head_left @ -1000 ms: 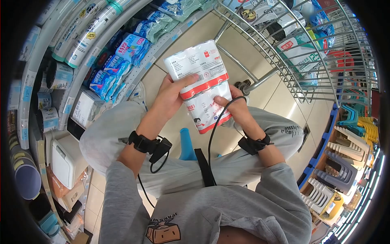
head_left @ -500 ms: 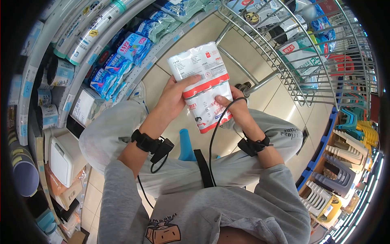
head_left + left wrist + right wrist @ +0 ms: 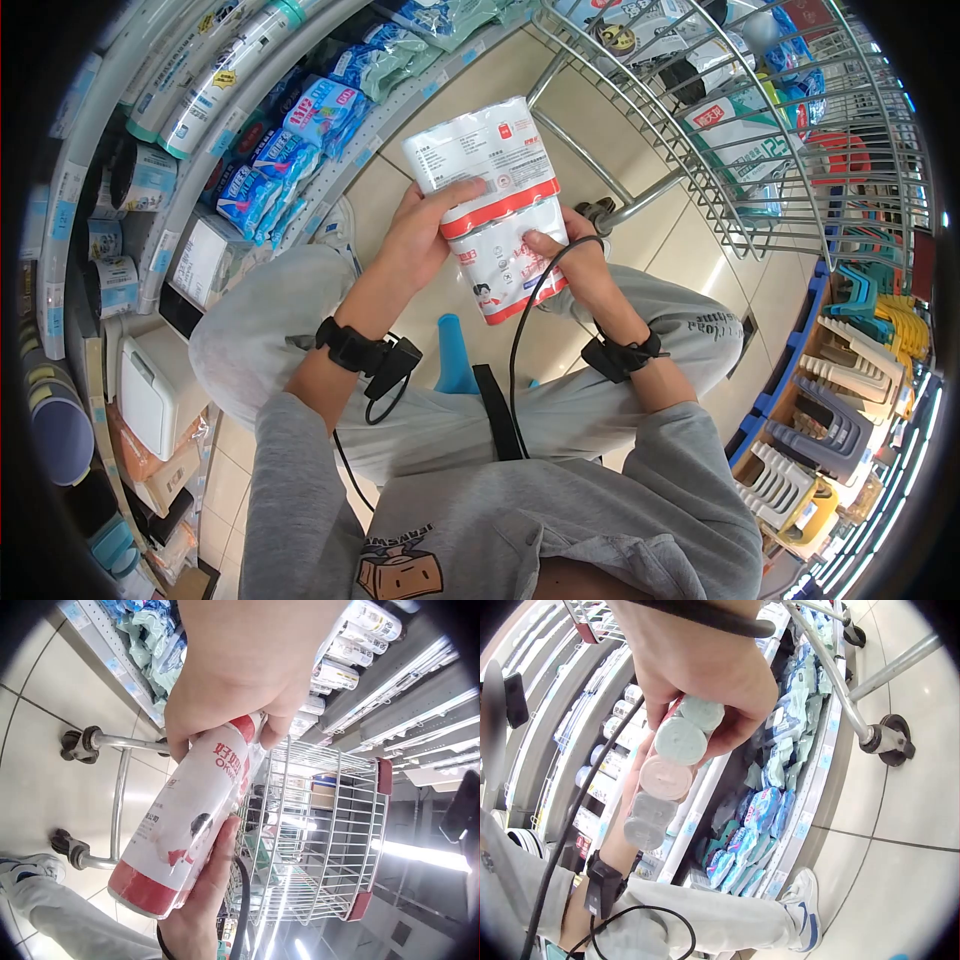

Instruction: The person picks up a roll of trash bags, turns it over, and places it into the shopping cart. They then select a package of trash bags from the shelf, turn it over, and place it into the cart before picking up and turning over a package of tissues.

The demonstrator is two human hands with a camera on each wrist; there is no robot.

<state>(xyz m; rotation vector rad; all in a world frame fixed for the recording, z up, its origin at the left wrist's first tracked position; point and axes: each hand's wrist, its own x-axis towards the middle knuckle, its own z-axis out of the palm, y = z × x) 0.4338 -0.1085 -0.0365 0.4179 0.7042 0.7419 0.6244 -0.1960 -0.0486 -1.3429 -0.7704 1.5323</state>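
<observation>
Two white plastic-wrapped packs of rolls with red bands are held out in front of the lap. The upper pack point(image 3: 485, 150) shows small print and a barcode. The lower pack point(image 3: 510, 265) carries red lettering and a cartoon child. My left hand point(image 3: 420, 235) grips the upper pack from its left side, thumb laid across the front. With its thumb on the lower pack, my right hand point(image 3: 580, 265) holds from the right. Green, pink and grey roll ends point(image 3: 667, 778) show under the right hand in the right wrist view. The fingers behind the packs are mostly hidden in the head view.
A wire shopping cart point(image 3: 690, 185) with packaged goods stands at the upper right. Shelves point(image 3: 210, 150) line the left, with blue packets point(image 3: 285, 150) along the low edge. Plastic stools point(image 3: 820, 425) are stacked at the right. A black cable point(image 3: 520, 365) hangs from the right hand.
The packs and both hands shift slightly right, then back left. The grip of both hands stays the same.
</observation>
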